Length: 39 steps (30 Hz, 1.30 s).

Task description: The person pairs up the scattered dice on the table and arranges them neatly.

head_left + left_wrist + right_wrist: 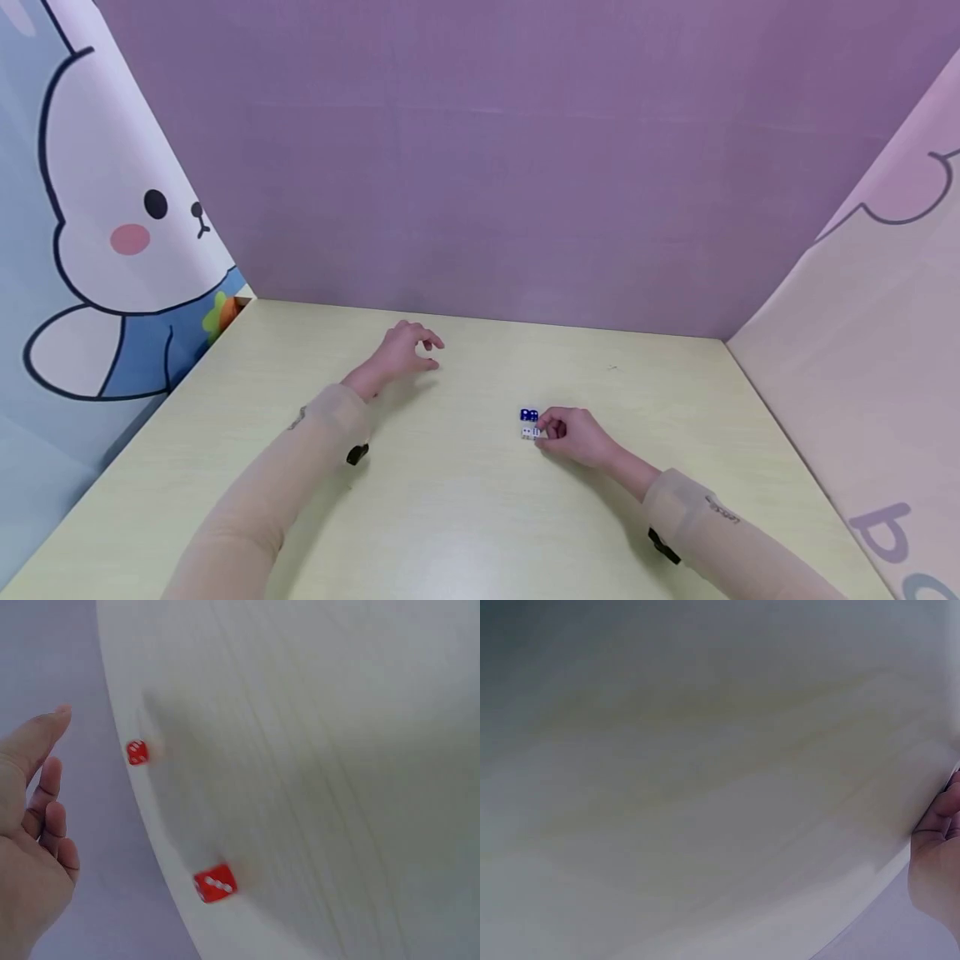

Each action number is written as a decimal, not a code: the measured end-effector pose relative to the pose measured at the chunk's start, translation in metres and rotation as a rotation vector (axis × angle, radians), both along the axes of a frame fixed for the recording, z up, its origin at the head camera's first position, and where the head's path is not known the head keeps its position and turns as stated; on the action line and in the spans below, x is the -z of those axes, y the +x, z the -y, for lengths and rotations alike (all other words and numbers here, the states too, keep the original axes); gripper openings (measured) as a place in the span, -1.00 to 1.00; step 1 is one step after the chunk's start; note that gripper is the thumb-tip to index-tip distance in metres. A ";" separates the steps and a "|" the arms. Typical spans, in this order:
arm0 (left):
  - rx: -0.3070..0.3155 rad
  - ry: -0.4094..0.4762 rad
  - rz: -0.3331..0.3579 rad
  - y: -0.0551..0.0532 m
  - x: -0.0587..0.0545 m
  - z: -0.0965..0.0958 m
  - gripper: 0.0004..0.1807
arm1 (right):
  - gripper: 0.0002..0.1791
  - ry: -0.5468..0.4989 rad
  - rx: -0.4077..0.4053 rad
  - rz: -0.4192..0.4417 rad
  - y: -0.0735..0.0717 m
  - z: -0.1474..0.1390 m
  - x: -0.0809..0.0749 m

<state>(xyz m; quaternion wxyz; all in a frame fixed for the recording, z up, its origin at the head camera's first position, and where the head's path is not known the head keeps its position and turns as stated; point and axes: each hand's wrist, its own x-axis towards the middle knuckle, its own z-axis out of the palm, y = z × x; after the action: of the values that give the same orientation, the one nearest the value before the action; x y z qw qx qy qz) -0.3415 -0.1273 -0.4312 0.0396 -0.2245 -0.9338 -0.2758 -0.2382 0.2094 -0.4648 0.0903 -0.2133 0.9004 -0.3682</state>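
Observation:
Two blue dice (529, 415) sit side by side on the pale table, with white dice (527, 432) in a row just in front of them. My right hand (573, 435) pinches the right-hand white die between thumb and curled fingers, which partly cover it. In the right wrist view only part of the right hand (937, 855) shows, and no dice. Farther left, my left hand (401, 352) hovers over the table, thumb and fingers apart and holding nothing. The left wrist view shows a red die (215, 883) and another red die (137, 752) on the table near that hand.
A purple panel (480, 183) stands along the table's back edge. Printed sheets hang on both sides, the left one with a cartoon rabbit (135, 183). A small pale mark (612, 367) lies on the table (450, 517) at the back right.

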 end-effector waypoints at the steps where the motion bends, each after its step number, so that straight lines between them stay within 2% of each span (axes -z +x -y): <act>1: -0.002 -0.016 -0.004 -0.002 0.002 0.002 -0.68 | -0.83 0.001 0.001 0.002 0.000 0.000 0.000; 7: -0.043 -0.081 0.015 -0.009 0.012 0.009 -0.72 | -0.82 0.000 -0.001 0.003 0.000 0.000 0.001; 13: -0.116 -0.135 0.059 -0.009 0.014 0.007 -0.76 | -0.82 0.008 -0.005 0.003 -0.001 0.000 0.002; 20: -0.162 -0.191 0.029 -0.008 0.015 0.003 -0.83 | -0.82 0.010 -0.017 -0.019 0.001 0.000 0.001; 27: -0.148 -0.166 0.016 -0.003 0.013 0.001 -0.90 | -0.83 0.007 -0.015 -0.019 0.002 0.001 0.001; 39: -0.087 -0.080 0.108 0.010 0.015 -0.010 -0.95 | -0.83 0.007 -0.011 -0.015 0.004 0.003 0.001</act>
<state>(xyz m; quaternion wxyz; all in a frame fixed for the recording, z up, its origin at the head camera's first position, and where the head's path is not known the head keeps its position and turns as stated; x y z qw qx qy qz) -0.3310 -0.1171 -0.4458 -0.0081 -0.1699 -0.9537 -0.2482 -0.2343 0.2062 -0.4656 0.0865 -0.2206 0.9011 -0.3630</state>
